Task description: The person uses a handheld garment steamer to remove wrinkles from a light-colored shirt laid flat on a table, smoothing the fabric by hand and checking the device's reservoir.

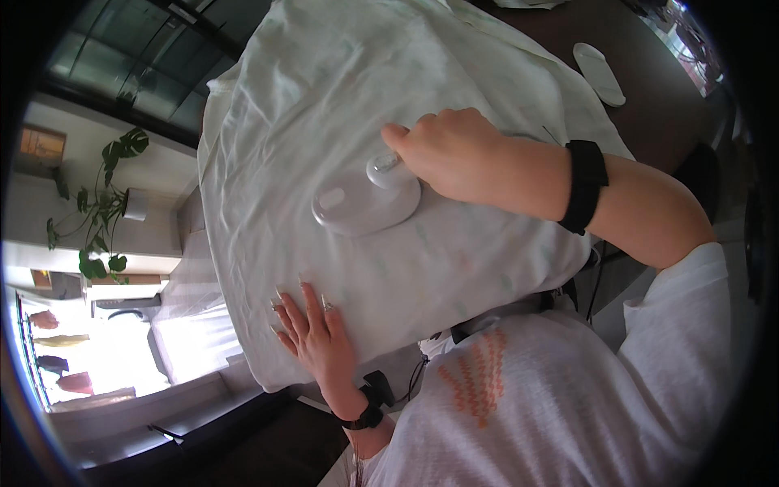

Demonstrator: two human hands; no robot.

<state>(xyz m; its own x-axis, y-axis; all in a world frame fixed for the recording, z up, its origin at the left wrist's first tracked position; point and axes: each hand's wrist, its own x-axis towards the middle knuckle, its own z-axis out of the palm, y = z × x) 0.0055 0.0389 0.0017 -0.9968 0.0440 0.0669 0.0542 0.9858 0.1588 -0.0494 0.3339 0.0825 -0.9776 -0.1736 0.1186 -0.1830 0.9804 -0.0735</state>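
Note:
My right hand (pixel 453 152) is closed around the handle of a white compact garment iron (pixel 359 210). The iron's oval body sits on a pale cloth (pixel 426 262) with faint green and pink marks. A round handle end with a shiny silver cap shows beside my thumb; the rest of the handle is hidden in my fist. My left hand (pixel 315 335) rests palm down near the cloth's lower left edge, fingers spread and holding nothing. Wrinkles run through the cloth's upper part, while the area between my hands looks smoother.
The cloth covers much of a dark table (pixel 657 115). On its bare upper right part lies a white elongated tray or cover (pixel 599 73). A thin dark cable (pixel 598 280) hangs near my right elbow. Glass-fronted cabinets (pixel 146 61) and a potted plant (pixel 100 210) stand at left.

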